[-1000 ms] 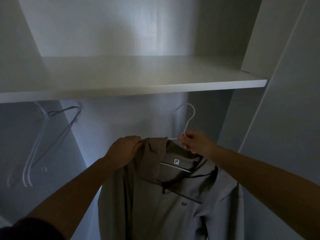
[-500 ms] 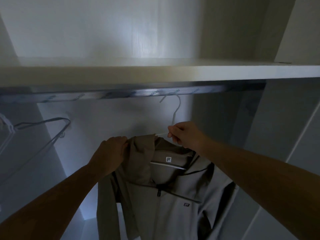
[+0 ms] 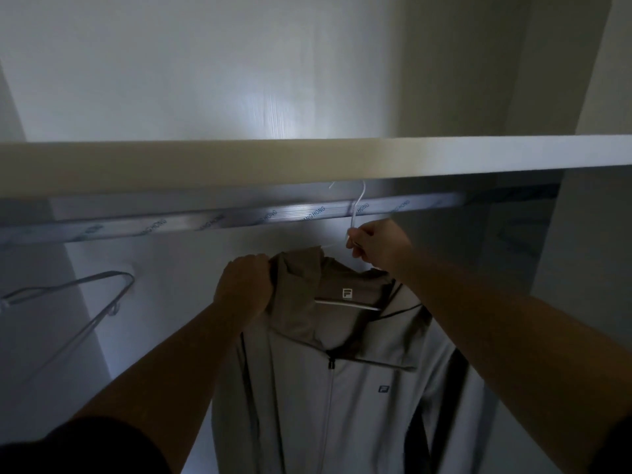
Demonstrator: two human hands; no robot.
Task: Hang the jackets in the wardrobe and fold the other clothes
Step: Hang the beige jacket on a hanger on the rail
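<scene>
Dim white wardrobe point(image 3: 239, 80), metal rail point(image 3: 205, 224) under a smooth shelf point(image 3: 171, 165). Grey zip jacket point(image 3: 342, 405) at six o'clock; right hand point(image 3: 376, 248) pinches its wire hanger point(image 3: 357, 206), hook seemingly over the rail; left hand point(image 3: 244, 285) grips the hood point(image 3: 297, 292).

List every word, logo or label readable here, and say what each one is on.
"HONG": printed repeatedly along the hanging rail; the word before it ends in "NG", and its other letters are blurred.
"F" in a square: on the neck label of the jacket.
"F" in a square: the chest logo on the same jacket.
No other text is visible.
</scene>
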